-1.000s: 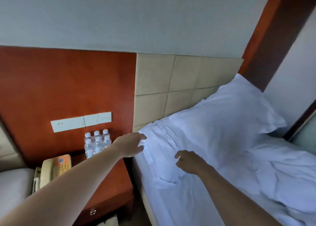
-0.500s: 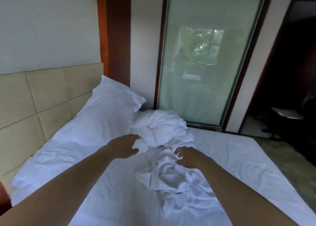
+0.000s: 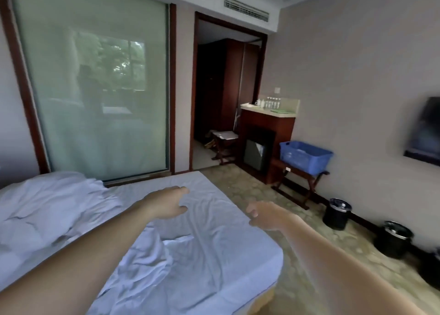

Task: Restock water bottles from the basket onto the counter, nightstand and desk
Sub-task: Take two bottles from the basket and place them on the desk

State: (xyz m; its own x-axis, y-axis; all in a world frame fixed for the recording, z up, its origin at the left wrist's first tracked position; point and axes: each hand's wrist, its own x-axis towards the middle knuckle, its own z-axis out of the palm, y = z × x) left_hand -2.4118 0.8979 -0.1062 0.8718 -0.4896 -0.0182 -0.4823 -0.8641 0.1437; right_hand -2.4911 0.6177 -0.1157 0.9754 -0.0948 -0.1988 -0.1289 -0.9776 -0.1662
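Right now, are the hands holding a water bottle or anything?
Nothing is held. The left hand and the right hand are both empty, fingers loosely spread, out over the bed.

There is one view only, from a wide-angle camera worn on the head; it looks forward and slightly down across the bed (image 3: 214,231) toward the far wall of the room; both forearms reach in from the bottom edge, close to the lens; the counter (image 3: 269,111) and blue basket (image 3: 304,157) stand well away near the doorway (image 3: 226,95); straight lines bow toward the frame's edges.
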